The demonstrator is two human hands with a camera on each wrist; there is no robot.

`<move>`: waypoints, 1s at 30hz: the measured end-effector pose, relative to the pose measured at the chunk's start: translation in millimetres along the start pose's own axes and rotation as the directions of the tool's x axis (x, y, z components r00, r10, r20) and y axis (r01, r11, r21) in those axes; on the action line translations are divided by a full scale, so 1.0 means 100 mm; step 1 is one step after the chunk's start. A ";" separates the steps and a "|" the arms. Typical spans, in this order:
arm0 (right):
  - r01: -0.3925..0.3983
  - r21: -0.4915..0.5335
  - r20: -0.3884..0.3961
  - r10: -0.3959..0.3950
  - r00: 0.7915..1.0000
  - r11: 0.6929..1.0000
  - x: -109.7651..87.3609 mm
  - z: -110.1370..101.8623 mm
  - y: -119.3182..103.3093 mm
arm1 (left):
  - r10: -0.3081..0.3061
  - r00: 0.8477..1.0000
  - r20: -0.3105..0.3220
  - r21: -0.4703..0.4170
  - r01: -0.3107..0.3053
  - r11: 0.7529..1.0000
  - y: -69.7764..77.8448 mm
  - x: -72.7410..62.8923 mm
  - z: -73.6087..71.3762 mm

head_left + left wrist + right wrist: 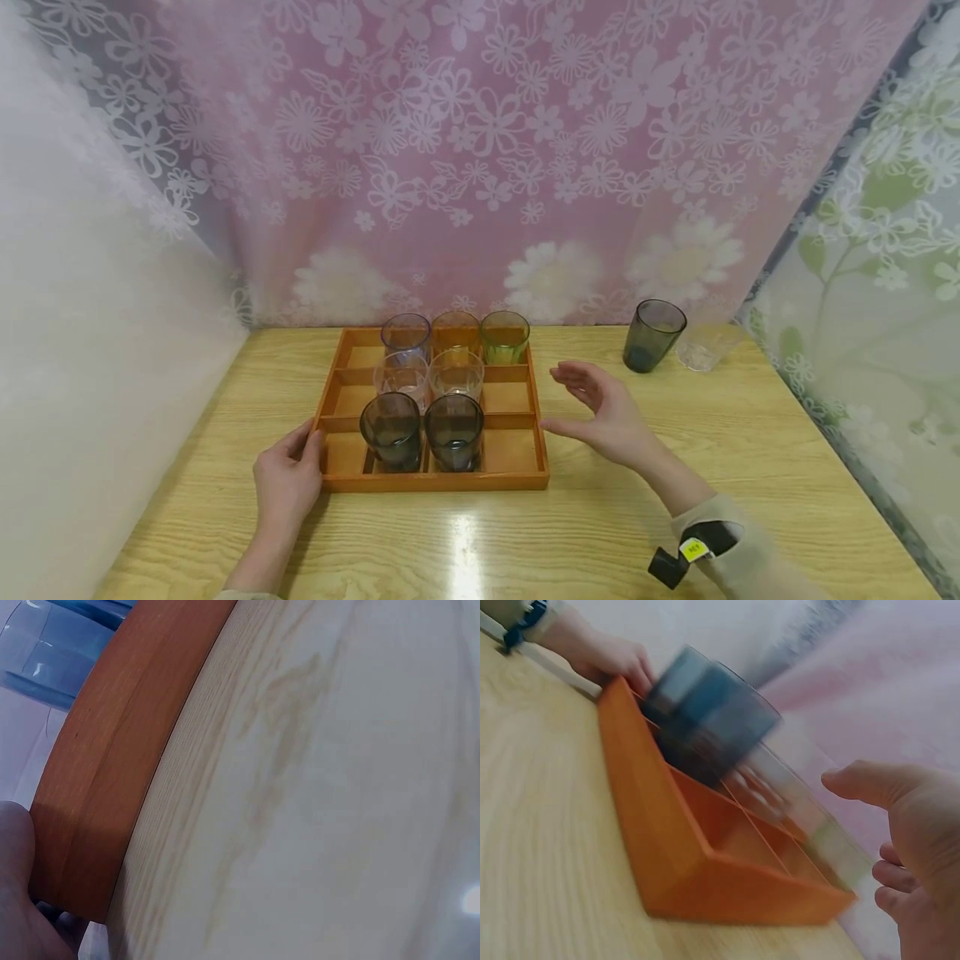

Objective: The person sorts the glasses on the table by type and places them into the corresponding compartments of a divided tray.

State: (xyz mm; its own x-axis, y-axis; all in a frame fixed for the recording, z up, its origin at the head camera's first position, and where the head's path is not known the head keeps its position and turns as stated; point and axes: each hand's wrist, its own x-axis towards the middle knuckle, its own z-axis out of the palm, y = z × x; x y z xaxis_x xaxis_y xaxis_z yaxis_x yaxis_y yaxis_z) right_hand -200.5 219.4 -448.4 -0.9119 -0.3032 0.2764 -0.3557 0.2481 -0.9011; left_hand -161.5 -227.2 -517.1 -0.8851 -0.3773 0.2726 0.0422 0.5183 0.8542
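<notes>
A wooden compartment tray [487, 482] lies on the table. My left hand [288, 479] grips its left side near the front corner; the left wrist view shows the thumb [13, 847] against the tray's wooden wall [112, 742]. Just off the tray's right side, my right hand [611, 417] is held with thumb and fingers spread, holding nothing. Two dark grey glasses [392, 433] stand in the front row. Clear glasses [457, 377] fill part of the middle row. A bluish glass [406, 337], an amber glass [456, 335] and a green glass [506, 337] stand at the back.
To the right, beyond my right hand, another dark grey glass [654, 336] stands on the wood-grain table [600, 533] beside a clear glass [701, 350]. A pink flowered curtain [480, 167] hangs behind the table, with pale sheets at both sides.
</notes>
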 end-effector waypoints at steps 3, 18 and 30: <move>-0.001 -0.022 -0.055 0.000 0.998 1.000 -0.02 -0.19 0.05 | -0.008 1.000 0.003 -0.003 0.008 1.000 0.01 0.00 -0.01; -0.361 -0.267 -0.466 0.208 0.860 0.893 -0.13 -0.98 0.50 | 0.005 1.000 0.008 -0.013 -0.005 1.000 0.04 0.00 -0.01; -0.454 -0.232 -0.526 0.282 0.802 0.860 0.08 -1.21 0.78 | -0.028 0.999 0.018 0.002 0.028 1.000 0.04 0.00 -0.01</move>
State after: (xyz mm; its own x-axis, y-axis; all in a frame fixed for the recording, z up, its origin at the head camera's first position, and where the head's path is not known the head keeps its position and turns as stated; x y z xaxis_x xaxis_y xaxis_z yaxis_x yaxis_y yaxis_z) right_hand -260.6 347.4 -475.9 -0.9395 0.3110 0.1440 0.0607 0.5645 -0.8232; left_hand -161.0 -226.2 -513.5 -0.8940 -0.3779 0.2407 0.0164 0.5094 0.8604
